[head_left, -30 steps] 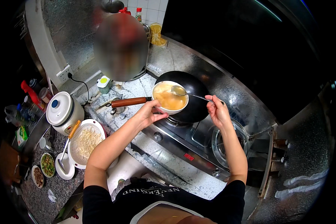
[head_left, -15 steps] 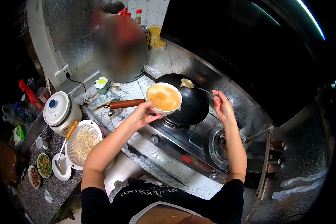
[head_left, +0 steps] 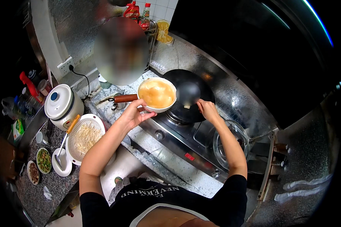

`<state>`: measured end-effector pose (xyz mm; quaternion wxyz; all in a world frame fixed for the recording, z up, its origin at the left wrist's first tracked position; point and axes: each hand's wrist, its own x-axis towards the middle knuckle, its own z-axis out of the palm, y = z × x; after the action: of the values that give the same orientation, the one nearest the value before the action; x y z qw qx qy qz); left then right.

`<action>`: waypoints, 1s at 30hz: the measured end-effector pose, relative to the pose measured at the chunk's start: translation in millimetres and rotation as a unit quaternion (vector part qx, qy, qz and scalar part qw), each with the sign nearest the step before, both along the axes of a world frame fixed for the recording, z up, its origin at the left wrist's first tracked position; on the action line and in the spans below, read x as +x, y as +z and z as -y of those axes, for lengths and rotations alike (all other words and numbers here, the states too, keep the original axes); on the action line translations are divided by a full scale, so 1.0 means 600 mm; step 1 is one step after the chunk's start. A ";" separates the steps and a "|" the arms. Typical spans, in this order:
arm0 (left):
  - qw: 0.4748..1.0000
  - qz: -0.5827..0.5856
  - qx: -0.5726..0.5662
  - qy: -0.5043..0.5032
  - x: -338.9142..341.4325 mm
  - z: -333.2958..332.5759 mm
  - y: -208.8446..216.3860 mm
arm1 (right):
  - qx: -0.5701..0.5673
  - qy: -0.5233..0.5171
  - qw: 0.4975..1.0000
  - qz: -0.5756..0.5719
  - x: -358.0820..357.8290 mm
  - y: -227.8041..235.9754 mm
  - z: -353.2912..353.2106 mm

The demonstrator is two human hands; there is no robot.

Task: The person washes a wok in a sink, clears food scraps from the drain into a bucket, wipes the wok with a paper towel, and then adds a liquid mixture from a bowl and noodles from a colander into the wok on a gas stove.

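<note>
White round bowl [head_left: 166, 109] of orange-yellow liquid [head_left: 157, 93], held over the left side of the black round wok [head_left: 195, 79].
The liquid looks glossy and cloudy, with paler patches, filling most of the bowl; the left hand's [head_left: 135, 114] grip is clamped on its near side. Over the wok's right side, the right hand's [head_left: 208, 111] grip is partly hidden; I cannot tell what it holds.
</note>
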<state>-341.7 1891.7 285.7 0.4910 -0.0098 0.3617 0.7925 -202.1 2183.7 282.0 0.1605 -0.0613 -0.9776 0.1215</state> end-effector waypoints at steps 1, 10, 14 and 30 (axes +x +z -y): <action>1.000 -0.001 -0.001 0.000 -0.001 0.003 -0.001 | 0.017 0.005 1.000 -0.006 0.004 0.009 0.008; 1.000 -0.013 -0.003 -0.009 0.012 -0.002 0.001 | 0.059 0.030 0.997 -0.038 0.043 -0.018 0.031; 1.000 -0.015 -0.007 -0.012 0.018 -0.006 0.006 | -0.136 -0.055 0.989 -0.022 0.058 0.001 0.042; 0.999 0.009 0.003 -0.032 0.030 -0.038 -0.007 | -0.537 -0.119 0.801 -0.236 0.096 0.051 -0.009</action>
<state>-323.9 1914.6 281.3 0.5191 -0.0038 0.3549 0.7775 -144.3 2189.1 312.8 0.3403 -0.2230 -0.6727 0.6180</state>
